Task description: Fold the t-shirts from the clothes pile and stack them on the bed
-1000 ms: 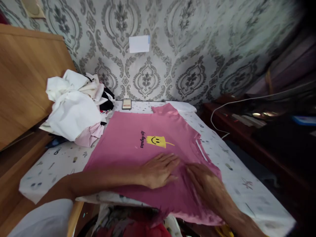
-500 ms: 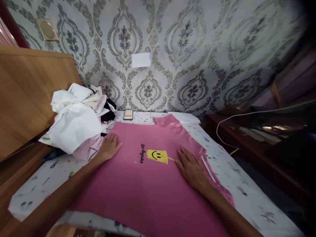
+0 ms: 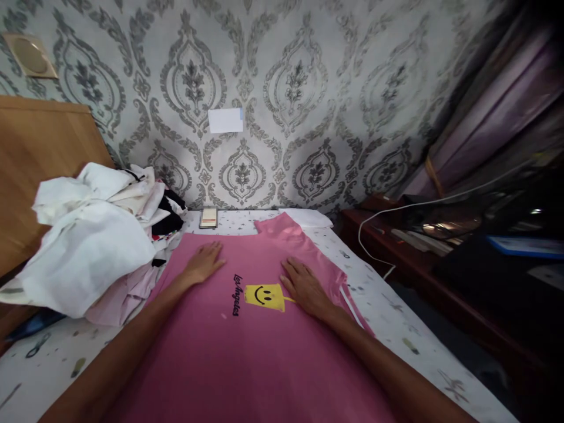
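A pink T-shirt [image 3: 247,358] lies spread out on its side across the white patterned cover [image 3: 396,329], its neck and sleeve toward the right. It bears black "Los Angeles" lettering and a yellow smiley print [image 3: 265,297]. My left hand [image 3: 205,262] rests flat on the shirt's upper left part, fingers stretched out, holding nothing. Just right of the smiley, my right hand [image 3: 306,286] lies flat on the cloth with its fingers extended, also holding nothing. The shirt's lower edge runs out of view at the bottom.
A heap of white, pink and black clothes [image 3: 92,235] lies at the left against a wooden panel [image 3: 48,129]. A small framed card [image 3: 208,218] and a folded white cloth [image 3: 308,218] lie by the wall. A white cable [image 3: 414,205] crosses the dark red furniture [image 3: 396,258] at right.
My left hand has moved inward from the shirt's left edge onto the cloth. My right hand has slid closer to the smiley print. The camera view has turned right.
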